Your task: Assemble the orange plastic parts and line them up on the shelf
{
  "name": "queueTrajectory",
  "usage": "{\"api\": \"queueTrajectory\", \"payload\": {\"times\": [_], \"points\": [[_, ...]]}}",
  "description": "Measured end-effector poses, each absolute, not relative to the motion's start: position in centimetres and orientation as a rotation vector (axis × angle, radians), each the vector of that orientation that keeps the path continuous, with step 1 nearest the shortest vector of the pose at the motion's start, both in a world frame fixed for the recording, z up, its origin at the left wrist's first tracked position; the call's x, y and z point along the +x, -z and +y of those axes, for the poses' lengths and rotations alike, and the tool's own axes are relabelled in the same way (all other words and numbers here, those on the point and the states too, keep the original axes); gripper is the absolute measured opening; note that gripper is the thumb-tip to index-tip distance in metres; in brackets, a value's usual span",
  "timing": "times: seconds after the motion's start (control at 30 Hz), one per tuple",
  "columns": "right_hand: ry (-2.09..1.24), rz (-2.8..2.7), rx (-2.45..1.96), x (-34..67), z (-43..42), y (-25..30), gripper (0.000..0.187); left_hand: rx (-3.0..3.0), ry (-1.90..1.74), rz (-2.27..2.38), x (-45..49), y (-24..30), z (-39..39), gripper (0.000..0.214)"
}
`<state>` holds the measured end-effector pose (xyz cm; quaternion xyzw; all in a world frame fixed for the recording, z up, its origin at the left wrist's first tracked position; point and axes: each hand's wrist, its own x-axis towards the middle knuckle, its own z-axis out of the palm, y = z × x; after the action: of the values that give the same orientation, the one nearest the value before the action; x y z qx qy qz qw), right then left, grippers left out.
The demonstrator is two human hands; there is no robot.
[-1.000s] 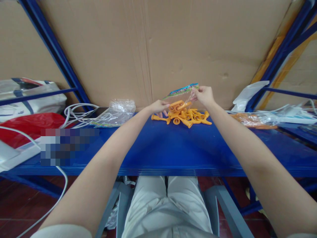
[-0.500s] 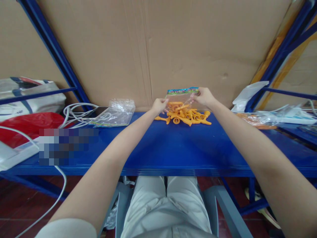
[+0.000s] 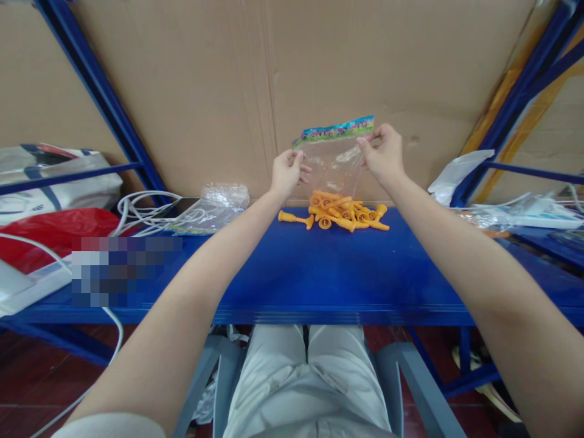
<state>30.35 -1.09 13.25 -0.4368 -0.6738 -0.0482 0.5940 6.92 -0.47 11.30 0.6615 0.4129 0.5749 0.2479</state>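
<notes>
Pinching clear bag (image 3: 335, 163) at both sides: left hand (image 3: 287, 172) closed on left edge, right hand (image 3: 385, 157) on right edge. Bag upright between grips, patterned band (image 3: 337, 129) on top, slanting up toward right grip. Orange pieces (image 3: 344, 213) heaped below grips on blue table (image 3: 328, 274); whether any sit inside bag, cannot tell. Second bag (image 3: 216, 210) left of left grip.

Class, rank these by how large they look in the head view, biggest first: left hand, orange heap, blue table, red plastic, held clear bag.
1. Blue table
2. Held clear bag and red plastic: too alike to rank
3. Orange heap
4. Left hand
</notes>
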Motion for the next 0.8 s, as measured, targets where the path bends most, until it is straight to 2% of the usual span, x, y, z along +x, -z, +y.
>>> {"api": "queueTrajectory", "payload": {"times": [0.23,0.47,0.63,0.8], "points": [[0.131,-1.592,-0.939,29.4,-3.7,-16.0,0.032,1.786,-1.749,1.009,5.5,-13.3,-3.0,0.041],[0.285,-1.546,-0.848,26.9,-7.8,-16.8,0.051,1.771,-1.834,0.983,4.0,-13.3,-7.6,0.038],[0.498,-1.532,-0.686,24.6,-9.5,-15.0,0.056,1.679,-1.722,0.881,3.0,-12.4,-9.6,0.066],[0.584,-1.835,-0.685,24.4,-8.3,-10.5,0.039,1.646,-1.565,1.127,1.5,-9.9,-6.5,0.048]]}}
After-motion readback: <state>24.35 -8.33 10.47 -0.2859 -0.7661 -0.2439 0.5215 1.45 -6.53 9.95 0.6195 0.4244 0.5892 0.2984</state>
